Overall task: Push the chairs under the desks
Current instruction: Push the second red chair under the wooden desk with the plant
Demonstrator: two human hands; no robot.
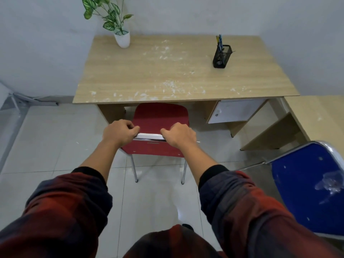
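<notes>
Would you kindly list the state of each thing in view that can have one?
red chair: seat's front edge at the desk edge, most of it not yet under
left hand: grips the chair's chrome top rail
right hand: grips the same rail
desk: top flecked with white marks
cabinet door: closed
blue chair: out on the floor, untouched
pen holder: upright, holding pens
potted plant: upright

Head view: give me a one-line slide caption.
Left hand and right hand grip the red chair backrest, its seat front under the wooden desk.
</notes>
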